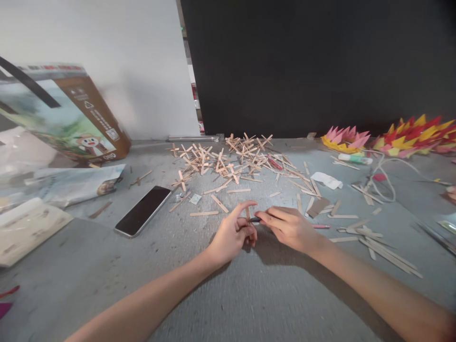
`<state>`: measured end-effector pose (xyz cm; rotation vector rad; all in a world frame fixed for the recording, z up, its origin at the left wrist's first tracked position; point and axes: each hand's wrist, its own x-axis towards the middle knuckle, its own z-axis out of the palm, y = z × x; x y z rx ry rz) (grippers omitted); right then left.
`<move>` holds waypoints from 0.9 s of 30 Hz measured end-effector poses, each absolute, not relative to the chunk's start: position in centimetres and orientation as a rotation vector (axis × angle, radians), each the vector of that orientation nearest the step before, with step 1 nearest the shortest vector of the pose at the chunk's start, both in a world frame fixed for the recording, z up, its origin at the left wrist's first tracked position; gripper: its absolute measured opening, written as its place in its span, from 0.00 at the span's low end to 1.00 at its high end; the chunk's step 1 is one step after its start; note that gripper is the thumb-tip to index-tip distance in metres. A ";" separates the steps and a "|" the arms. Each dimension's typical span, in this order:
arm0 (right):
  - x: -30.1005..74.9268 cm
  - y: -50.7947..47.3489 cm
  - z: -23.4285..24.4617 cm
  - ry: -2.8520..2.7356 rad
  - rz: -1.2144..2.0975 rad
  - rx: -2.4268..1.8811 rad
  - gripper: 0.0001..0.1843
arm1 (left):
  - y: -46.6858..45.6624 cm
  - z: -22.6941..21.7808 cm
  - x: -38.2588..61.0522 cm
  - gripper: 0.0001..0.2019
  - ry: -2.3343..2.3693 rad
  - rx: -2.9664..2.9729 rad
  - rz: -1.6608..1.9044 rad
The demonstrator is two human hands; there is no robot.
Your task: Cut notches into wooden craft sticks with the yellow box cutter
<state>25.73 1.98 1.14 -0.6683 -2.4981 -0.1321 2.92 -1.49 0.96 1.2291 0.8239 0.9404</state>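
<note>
Near the middle of the table, my left hand [231, 232] pinches a small wooden craft stick [248, 213] that stands roughly upright, its index finger curved over the top. From the right, my right hand [290, 228] grips a slim dark-tipped tool [255, 220]. The dark tip meets or nearly meets the stick; its exact kind is hidden by the fingers. Beyond both hands lies a heap of craft sticks joined into crosses [217, 161]. Loose flat sticks [388, 254] are scattered to the right, and a pink stick-like item [321, 226] shows beside my right wrist.
A phone [143, 211] lies left of my hands, with plastic packaging [81, 183] and a printed bag [89, 118] beyond. At the right are a glue stick [355, 158], a white cable [386, 178] and folded-paper pieces [413, 137]. A black panel [320, 66] rises behind the table.
</note>
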 end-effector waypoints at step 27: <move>24.6 1.2 2.5 -2.207 0.493 -1.004 0.15 | -1.2 1.4 2.8 0.34 0.828 1.153 0.962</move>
